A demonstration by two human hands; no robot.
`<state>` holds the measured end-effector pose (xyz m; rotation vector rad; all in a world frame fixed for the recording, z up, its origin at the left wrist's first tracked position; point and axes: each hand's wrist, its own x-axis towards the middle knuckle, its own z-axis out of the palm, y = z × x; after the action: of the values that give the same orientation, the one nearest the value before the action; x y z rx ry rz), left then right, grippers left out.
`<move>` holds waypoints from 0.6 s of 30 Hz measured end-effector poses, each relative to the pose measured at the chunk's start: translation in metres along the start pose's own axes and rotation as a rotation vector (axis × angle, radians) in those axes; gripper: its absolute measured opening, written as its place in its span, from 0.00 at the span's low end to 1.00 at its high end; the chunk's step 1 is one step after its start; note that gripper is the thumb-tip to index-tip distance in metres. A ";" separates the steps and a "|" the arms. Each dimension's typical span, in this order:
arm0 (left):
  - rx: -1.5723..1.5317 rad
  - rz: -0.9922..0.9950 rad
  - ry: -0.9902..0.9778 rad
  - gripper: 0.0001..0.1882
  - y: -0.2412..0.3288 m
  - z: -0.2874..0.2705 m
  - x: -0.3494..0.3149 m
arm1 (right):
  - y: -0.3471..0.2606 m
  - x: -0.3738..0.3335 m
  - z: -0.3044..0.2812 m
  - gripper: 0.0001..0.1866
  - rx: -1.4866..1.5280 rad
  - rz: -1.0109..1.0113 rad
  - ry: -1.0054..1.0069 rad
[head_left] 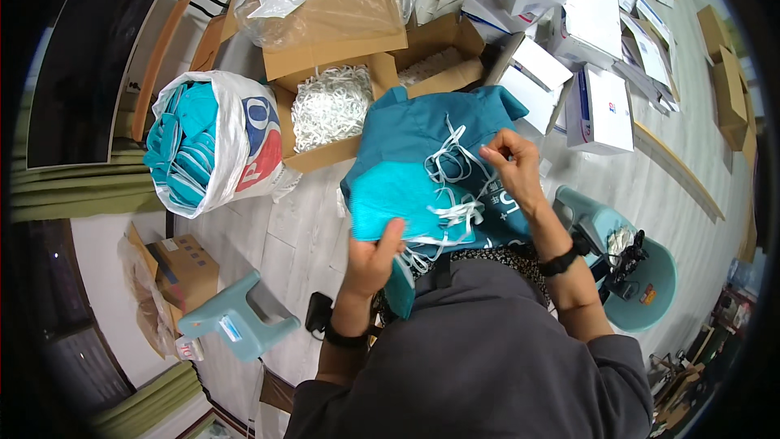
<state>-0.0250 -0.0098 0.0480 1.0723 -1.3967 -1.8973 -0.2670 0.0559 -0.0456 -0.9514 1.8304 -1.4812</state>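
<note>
A teal folded face mask (390, 199) lies over my lap, and my left hand (372, 264) is closed on its near edge, thumb on top. Another teal piece (400, 289) hangs below that hand. Under the mask spreads a dark teal cloth (414, 126) with white print on its right side. Loose white elastic straps (455, 158) lie tangled on the cloth and beside the mask. My right hand (518, 167) is raised over the cloth's right side, thumb and forefinger pinched at a white strap; the fingertips partly hide the grip.
A white bag (256, 126) full of teal masks stands at left. An open carton (325, 154) holds many white straps. White boxes (601, 110) are piled at the far right. One teal stool (240, 317) stands left, another (589, 211) right, near a round teal bin (650, 293).
</note>
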 end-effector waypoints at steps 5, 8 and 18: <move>0.010 0.053 -0.003 0.11 -0.007 -0.028 0.013 | -0.044 -0.009 0.018 0.11 -0.025 -0.105 -0.186; -0.070 0.021 0.041 0.12 -0.010 -0.021 0.019 | -0.076 -0.026 0.031 0.13 0.243 0.259 -0.365; 0.086 -0.212 0.005 0.14 -0.044 0.003 0.033 | -0.047 -0.036 0.055 0.06 -0.020 -0.387 -0.285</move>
<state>-0.0444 -0.0207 -0.0028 1.3115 -1.4205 -1.9950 -0.1951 0.0492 -0.0102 -1.5074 1.5152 -1.4536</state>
